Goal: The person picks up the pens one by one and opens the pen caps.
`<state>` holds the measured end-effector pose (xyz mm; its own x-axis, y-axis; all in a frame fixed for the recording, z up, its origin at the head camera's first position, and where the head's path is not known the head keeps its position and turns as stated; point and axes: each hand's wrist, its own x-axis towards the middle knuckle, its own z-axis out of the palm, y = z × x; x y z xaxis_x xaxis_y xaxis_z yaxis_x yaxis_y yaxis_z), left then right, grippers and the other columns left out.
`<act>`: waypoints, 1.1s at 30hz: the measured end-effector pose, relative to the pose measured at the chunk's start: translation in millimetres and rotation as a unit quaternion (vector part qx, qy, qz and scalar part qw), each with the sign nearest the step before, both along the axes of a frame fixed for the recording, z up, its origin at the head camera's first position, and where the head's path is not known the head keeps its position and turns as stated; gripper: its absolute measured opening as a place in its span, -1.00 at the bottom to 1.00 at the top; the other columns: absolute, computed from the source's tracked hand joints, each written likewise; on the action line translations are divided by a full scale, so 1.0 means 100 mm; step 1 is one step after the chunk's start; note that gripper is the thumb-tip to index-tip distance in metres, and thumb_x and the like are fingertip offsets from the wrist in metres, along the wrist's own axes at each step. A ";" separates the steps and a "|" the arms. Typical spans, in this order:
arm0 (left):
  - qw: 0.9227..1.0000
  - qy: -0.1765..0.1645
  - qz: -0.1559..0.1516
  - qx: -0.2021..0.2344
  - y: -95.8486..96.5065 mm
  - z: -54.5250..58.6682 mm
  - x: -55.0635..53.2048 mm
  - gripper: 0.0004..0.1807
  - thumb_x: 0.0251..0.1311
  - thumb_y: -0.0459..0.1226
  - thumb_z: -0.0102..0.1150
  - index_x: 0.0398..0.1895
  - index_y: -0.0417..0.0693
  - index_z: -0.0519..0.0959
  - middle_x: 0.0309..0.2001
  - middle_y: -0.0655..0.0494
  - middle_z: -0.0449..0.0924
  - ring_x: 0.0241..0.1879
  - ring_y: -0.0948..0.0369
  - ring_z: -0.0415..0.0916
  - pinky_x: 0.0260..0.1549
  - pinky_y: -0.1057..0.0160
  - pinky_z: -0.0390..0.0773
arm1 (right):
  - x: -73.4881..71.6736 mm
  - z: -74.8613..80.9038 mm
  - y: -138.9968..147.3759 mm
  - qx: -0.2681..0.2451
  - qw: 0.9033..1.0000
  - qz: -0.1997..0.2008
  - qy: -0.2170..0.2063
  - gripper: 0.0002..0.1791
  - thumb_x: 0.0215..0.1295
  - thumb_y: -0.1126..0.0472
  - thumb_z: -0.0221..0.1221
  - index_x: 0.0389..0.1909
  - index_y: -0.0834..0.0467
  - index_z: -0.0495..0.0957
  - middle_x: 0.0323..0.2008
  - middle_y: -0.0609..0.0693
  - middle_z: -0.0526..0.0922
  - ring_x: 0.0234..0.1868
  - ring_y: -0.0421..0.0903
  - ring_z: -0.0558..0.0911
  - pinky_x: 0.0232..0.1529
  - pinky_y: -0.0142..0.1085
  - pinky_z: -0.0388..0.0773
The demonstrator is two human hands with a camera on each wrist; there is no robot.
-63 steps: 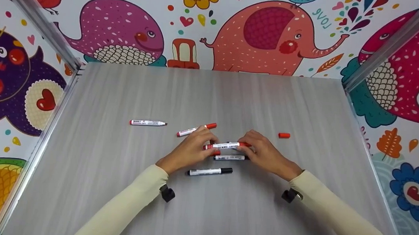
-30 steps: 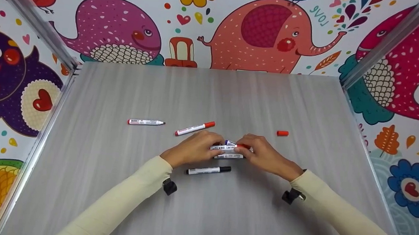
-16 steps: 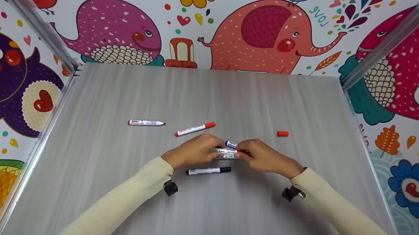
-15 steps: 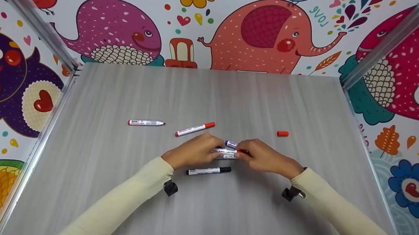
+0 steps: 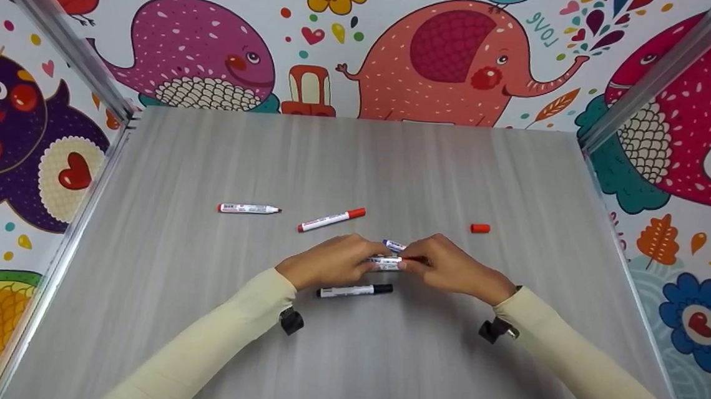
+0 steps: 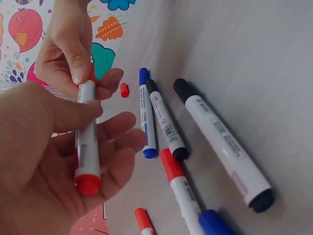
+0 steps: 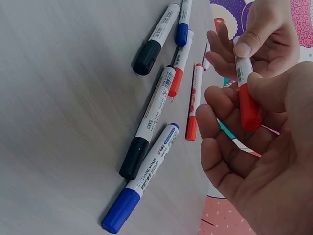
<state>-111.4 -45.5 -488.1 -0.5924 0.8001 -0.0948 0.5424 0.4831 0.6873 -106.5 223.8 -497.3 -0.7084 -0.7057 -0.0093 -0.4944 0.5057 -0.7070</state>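
Between both hands is a white whiteboard marker (image 5: 385, 263) with a red cap and red tail end. My left hand (image 5: 333, 262) grips its barrel (image 6: 88, 122), thumb on top, fingers below. At the other end, my right hand (image 5: 454, 266) pinches the red cap (image 7: 250, 110) between thumb and fingers. Under the hands, a blue-capped marker (image 7: 146, 171) and a black-capped marker (image 7: 154, 115) lie side by side on the table. Beside them is a red-capped marker (image 7: 181, 66), hidden by the hands in the head view. Another black-capped marker (image 5: 355, 291) lies nearer the body.
Further back on the grey table (image 5: 358, 162) lie an uncapped marker (image 5: 248, 209) and a red-capped marker (image 5: 331, 220). A loose red cap (image 5: 480, 228) is off to the right. Another blue marker (image 7: 183, 22) lies near the left hand. Cartoon-printed walls stand behind and at both sides.
Both hands have come slightly nearer the body with the held marker. The left hand has slid rightward along the barrel, closer to the right hand. The loose things lie as before.
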 end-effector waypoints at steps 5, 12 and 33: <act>1.000 0.005 -0.003 -0.014 0.00 0.00 0.01 -0.63 0.61 -0.36 0.20 0.38 0.00 0.66 0.05 0.09 0.81 -0.26 0.27 0.51 -0.15 0.25 0.54 | -0.01 -0.01 -0.01 -0.006 1.000 0.004 -0.001 -0.81 0.56 0.30 0.32 -0.34 0.14 0.75 -0.56 -0.27 0.37 -0.52 -0.29 0.36 -0.44 -0.35 0.28; 0.999 0.002 -0.016 -0.030 0.02 0.02 0.02 -0.59 0.61 -0.39 0.18 0.42 0.01 0.62 -0.05 0.01 0.81 -0.32 0.26 0.47 -0.22 0.25 0.48 | 0.00 0.02 -0.03 0.007 1.000 0.013 -0.018 -0.83 0.58 0.32 0.29 -0.30 0.19 0.75 -0.52 -0.25 0.39 -0.49 -0.27 0.39 -0.40 -0.33 0.32; 0.999 -0.011 -0.039 0.001 0.08 -0.01 0.02 -0.65 0.55 -0.41 0.13 0.29 -0.09 0.69 -0.37 0.24 0.56 -0.51 0.35 0.28 -0.44 0.31 0.30 | 0.01 0.07 -0.02 -0.012 0.998 0.038 -0.055 -0.77 0.52 0.37 0.28 -0.39 0.10 0.73 -0.60 -0.29 0.27 -0.56 -0.32 0.27 -0.45 -0.36 0.21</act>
